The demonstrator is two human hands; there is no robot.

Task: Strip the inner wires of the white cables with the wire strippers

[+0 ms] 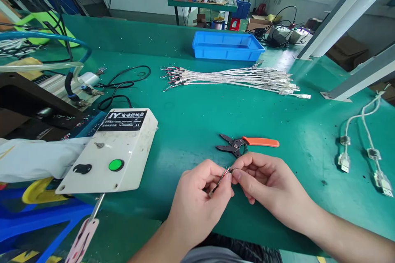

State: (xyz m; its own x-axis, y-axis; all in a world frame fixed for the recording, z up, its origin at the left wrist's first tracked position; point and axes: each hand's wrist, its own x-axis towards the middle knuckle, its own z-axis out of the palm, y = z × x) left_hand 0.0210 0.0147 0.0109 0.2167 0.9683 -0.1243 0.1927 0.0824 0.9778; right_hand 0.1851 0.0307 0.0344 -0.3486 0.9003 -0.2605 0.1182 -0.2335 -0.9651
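Near the front edge of the green table, my left hand (pixel 202 197) pinches a thin cable end with fine red, black and white wires (pixel 222 177). My right hand (pixel 268 187) meets it fingertip to fingertip, its thumb and index finger closed on the tips of the same wires. Just beyond my right hand lie wire strippers (pixel 261 141) with orange handles and open black jaws, partly hidden by the fingers. Farther back, a bundle of white USB cables (pixel 228 78) lies across the table, wire ends to the left, plugs to the right.
A white control box (pixel 123 152) with a green button stands on the left, beside a machine with hoses. Behind the bundle sits a blue tray (pixel 228 53). Two white USB cables (pixel 365 119) lie at the right, near grey metal posts (pixel 348 8). A black cord (pixel 119 85) curls behind the box.
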